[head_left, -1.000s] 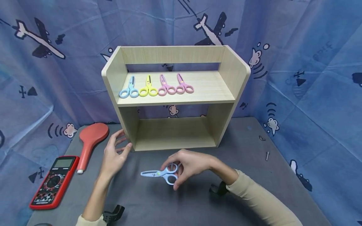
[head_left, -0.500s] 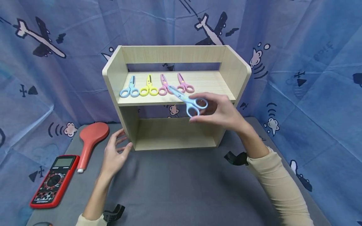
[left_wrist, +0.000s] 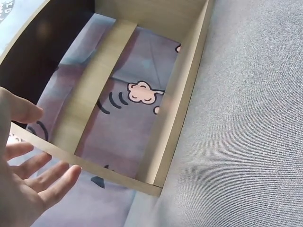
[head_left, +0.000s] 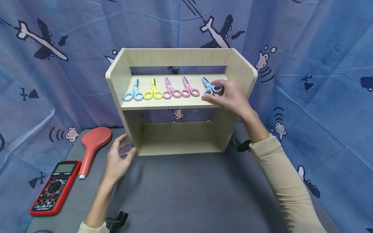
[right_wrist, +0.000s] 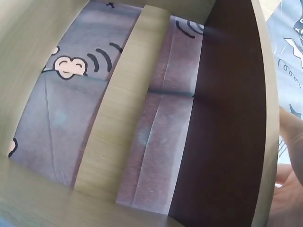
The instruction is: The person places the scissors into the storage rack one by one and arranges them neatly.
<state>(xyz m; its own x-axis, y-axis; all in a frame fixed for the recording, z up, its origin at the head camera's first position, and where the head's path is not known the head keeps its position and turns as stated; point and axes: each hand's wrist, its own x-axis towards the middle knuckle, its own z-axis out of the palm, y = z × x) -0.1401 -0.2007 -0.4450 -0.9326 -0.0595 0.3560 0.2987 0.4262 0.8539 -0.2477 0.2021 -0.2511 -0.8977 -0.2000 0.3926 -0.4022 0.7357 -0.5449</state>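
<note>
A light wooden shelf unit stands on the grey table. On its upper board lie, from left to right, light blue scissors, yellow scissors and two pink scissors. At the right end of that row my right hand holds another pair of blue scissors by the handles, resting on the board with the blades pointing back. My left hand hovers with spread fingers at the unit's lower left corner; in the left wrist view the left hand is just short of the wooden edge, holding nothing.
A red hand-held paddle-shaped object and a red multimeter lie on the table's left side. A blue cloth printed with planes hangs behind and at both sides. The lower compartment holds nothing.
My right hand lifted the blue scissors from the table in front of the unit, carried them up and right, and set them down on the upper board beside the pink pair. The left hand stayed still.
</note>
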